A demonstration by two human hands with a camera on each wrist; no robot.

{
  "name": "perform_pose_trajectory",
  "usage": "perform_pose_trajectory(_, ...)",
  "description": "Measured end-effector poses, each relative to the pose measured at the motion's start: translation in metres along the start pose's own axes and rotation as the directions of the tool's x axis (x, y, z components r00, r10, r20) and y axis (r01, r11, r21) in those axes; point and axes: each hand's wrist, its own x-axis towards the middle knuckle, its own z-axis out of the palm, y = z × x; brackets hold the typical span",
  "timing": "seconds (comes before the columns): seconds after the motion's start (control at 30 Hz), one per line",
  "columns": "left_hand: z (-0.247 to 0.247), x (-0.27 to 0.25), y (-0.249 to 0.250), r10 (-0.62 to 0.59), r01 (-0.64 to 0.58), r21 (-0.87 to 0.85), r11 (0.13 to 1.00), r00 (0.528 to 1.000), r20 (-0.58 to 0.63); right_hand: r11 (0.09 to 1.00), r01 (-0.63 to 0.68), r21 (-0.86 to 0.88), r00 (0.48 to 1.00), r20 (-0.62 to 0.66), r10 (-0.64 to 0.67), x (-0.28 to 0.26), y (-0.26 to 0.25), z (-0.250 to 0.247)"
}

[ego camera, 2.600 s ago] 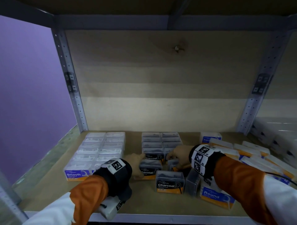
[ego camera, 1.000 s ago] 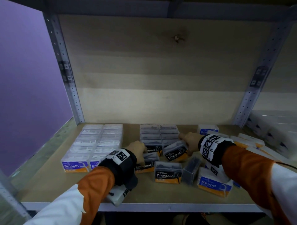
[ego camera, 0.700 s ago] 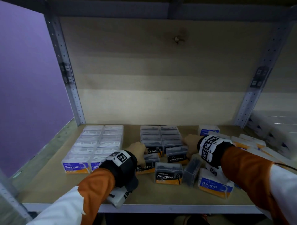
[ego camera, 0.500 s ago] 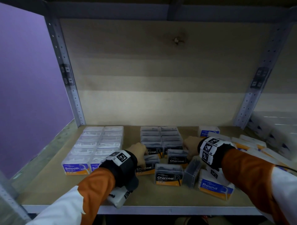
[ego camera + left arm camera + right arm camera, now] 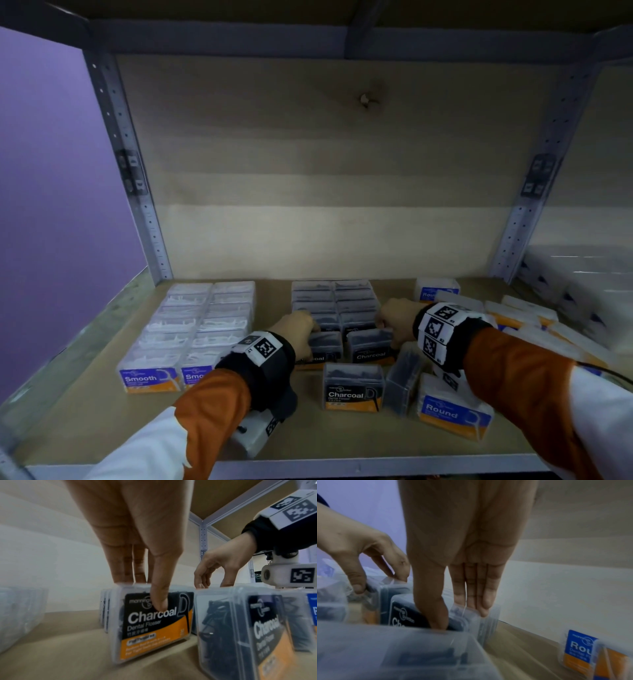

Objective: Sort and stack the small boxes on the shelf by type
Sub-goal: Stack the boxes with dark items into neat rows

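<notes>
Two columns of dark Charcoal boxes (image 5: pixel 335 301) stand mid-shelf. My left hand (image 5: pixel 301 330) pinches a Charcoal box (image 5: pixel 325 346) at the front of the left column. Its thumb lies on the label and its fingers sit behind the top edge of that box (image 5: pixel 154 623). My right hand (image 5: pixel 390 322) pinches another Charcoal box (image 5: pixel 371 344) at the front of the right column, thumb on the front face (image 5: pixel 404 614) and fingers behind. Both boxes stand upright on the shelf board (image 5: pixel 102 421).
White Smooth boxes (image 5: pixel 198 325) fill two columns on the left. A loose Charcoal box (image 5: pixel 352 387) and a dark box on its end (image 5: pixel 402 380) stand near the front. Round boxes (image 5: pixel 452 411) lie scattered on the right. Metal uprights (image 5: pixel 137 192) frame the bay.
My right hand has brought its tilted Charcoal box down and stood it upright at the front of the right column. My left hand has stayed on its box.
</notes>
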Motion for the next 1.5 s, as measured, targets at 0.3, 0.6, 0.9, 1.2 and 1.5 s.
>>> perform_pose_trajectory(0.3,0.0,0.008,0.003,0.016,-0.016,-0.002,1.0,1.0,-0.006,1.0,0.01,0.001,1.0,-0.006,-0.01,0.002,0.003,0.0)
perform_pose_trajectory(0.6,0.005,0.01,0.0,0.031,-0.033,-0.028,0.999,0.998,-0.047,1.0,0.012,-0.019,1.0,-0.007,-0.013,0.005,0.001,0.0)
perform_pose_trajectory(0.9,0.011,0.012,-0.002,0.003,-0.006,-0.038,0.999,0.998,-0.067,0.999,0.009,-0.037,1.0,-0.012,-0.01,0.007,0.0,0.001)
perform_pose_trajectory(1.2,0.014,0.013,-0.003,-0.011,0.011,0.0,1.0,0.997,-0.072,1.0,-0.001,-0.021,1.0,-0.026,0.0,0.015,0.001,0.002)
perform_pose_trajectory(1.5,0.007,0.021,0.001,-0.034,0.032,0.082,0.996,0.999,0.013,0.999,-0.04,-0.017,0.998,-0.051,0.039,0.041,0.008,0.016)
